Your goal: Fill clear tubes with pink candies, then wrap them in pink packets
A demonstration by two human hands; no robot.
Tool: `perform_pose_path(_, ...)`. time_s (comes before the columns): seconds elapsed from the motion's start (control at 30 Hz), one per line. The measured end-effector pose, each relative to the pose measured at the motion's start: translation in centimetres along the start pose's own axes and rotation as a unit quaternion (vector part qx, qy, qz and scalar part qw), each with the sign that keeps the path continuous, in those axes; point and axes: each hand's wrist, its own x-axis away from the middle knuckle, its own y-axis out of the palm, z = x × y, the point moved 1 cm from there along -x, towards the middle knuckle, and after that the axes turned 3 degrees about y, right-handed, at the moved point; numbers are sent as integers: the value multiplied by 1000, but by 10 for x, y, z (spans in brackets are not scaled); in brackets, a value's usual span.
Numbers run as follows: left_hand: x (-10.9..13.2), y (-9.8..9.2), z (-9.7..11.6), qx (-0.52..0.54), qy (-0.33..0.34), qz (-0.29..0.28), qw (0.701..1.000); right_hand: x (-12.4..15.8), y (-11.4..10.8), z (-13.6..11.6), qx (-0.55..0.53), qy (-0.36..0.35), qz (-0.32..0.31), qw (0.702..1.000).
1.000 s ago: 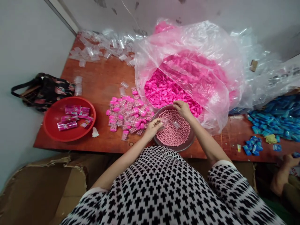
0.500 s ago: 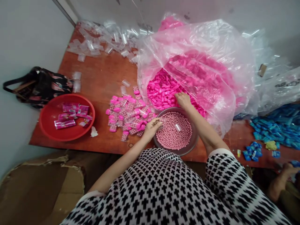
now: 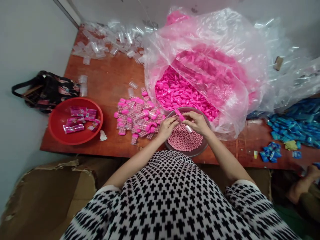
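Over the bowl [image 3: 205, 143] of pink beads [image 3: 185, 141], my two hands are close together. My right hand [image 3: 199, 124] pinches a bright pink plastic cap [image 3: 179, 115], tilted between the hands. My left hand [image 3: 167, 129] is closed with its fingertips pressed together just left of the cap; a small clear container appears to be in them, mostly hidden. Another clear container [image 3: 189, 128] lies on the beads below my right fingers. Left of the bowl is a pile of bead-filled containers with pink caps [image 3: 140, 116].
Behind the bowl, a large plastic bag [image 3: 255, 66] holds loose pink caps [image 3: 177, 90]. Clear containers [image 3: 100, 46] lie at the back left. A red basin [image 3: 57, 133] with pink packets and a black handbag [image 3: 47, 90] are left. Blue packets [image 3: 295, 130] and another person's arm [image 3: 300, 185] are right.
My right hand has come back from the bag of caps to the bowl, bringing a pink cap beside my left hand. My left hand has moved slightly right, and the camera view has shifted a little.
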Motion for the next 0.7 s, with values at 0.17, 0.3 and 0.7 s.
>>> perform_pose_path(0.17, 10, -4, 8, 4, 51, -35, 998, 16, 2, 2, 4, 9, 22, 1000)
perform_pose_path(0.3, 14, -5, 13, 8, 51, -39, 998, 24, 3, 2, 2, -13, 36, 999)
perform_pose_path(0.7, 18, -8, 16, 36, 27, -42, 998, 35, 10, -15, 40, -43, 41, 997)
